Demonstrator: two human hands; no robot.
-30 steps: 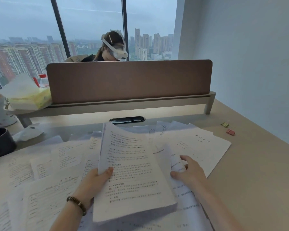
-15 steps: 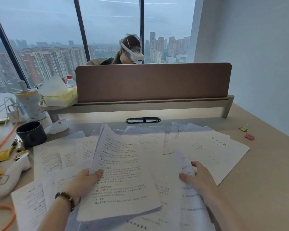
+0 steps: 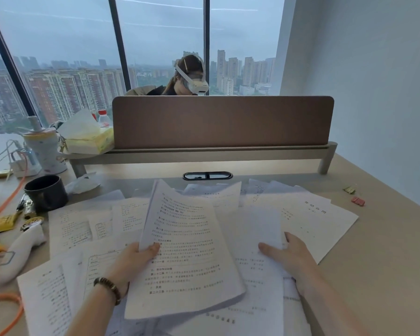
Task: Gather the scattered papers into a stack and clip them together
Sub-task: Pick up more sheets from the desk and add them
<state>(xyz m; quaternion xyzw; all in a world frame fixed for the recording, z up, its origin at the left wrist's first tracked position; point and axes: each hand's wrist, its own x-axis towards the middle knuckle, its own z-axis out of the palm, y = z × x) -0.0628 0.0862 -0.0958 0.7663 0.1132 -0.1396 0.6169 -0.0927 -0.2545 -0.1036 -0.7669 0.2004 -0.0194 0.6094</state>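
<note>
Since the earlier frame the left hand (image 3: 134, 259) is still pinching the lifted stack (image 3: 187, 253), thumb on top, fingers hidden beneath; the view has shifted, showing more clutter on the left. The right hand (image 3: 289, 257) is now lying flatter on the loose papers (image 3: 260, 238), fingers spread, gripping nothing (fingertips partly tucked under a sheet edge). Right of those fingers the bare desk (image 3: 386, 251) is giving open room; two clips (image 3: 358, 201) are lying beyond them, apart from the sheets. Left of the thumb a dark mug (image 3: 46, 192) is standing by the paper edge. Print is too blurred to read.
</note>
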